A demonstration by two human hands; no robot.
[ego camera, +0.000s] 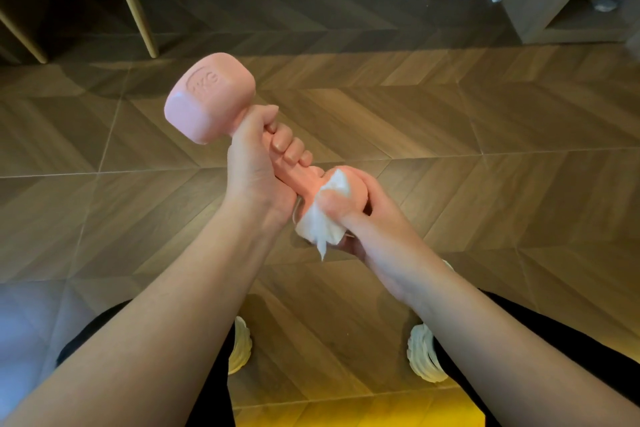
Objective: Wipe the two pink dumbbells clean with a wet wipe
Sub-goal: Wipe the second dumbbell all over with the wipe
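Pink dumbbell (209, 99) is up in the air over the wood floor (450, 121) — tilted, with one end high on the left. The left hand (258, 163) holds its bar, fingers curled tight round it. The right hand (360, 211) wraps the low end — thumb pressing the white wet wipe (320, 225) on it.

Left hand (258, 163): fingers curled round the handle of the pink dumbbell (209, 97), thumb up beside its upper head.
Right hand (349, 215): cupped round the lower head, thumb pressing the wet wipe (320, 229) against it.
Forearms: bare, reaching forward, converging.
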